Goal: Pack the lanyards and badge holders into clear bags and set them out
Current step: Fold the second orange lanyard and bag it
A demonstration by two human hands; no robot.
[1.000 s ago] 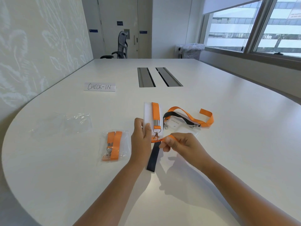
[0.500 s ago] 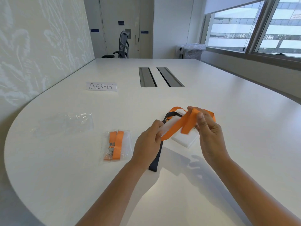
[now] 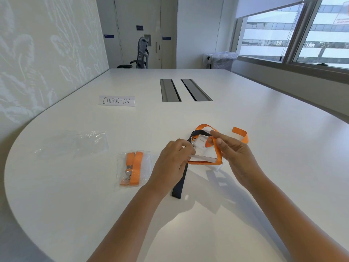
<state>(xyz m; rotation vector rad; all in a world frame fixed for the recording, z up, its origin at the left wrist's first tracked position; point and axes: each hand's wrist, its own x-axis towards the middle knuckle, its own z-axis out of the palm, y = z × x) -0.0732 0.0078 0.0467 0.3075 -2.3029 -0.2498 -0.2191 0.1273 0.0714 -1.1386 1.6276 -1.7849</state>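
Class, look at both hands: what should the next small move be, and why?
Probably wrap another turn: the right hand pinches the orange fabric lanyard, looped round the white badge holder that the left hand grips, and strap still trails loose.

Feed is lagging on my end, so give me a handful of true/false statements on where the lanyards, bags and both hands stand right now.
1. One packed bag with an orange lanyard lies left of the left hand. True.
2. The right hand rests empty on the table. False: it pinches the orange lanyard.
3. The dark lanyard is already bagged. False: it lies loose on the table.
4. An empty clear bag lies left of the packed one. True.
5. The CHECK-IN sign lies beyond the bags. True.
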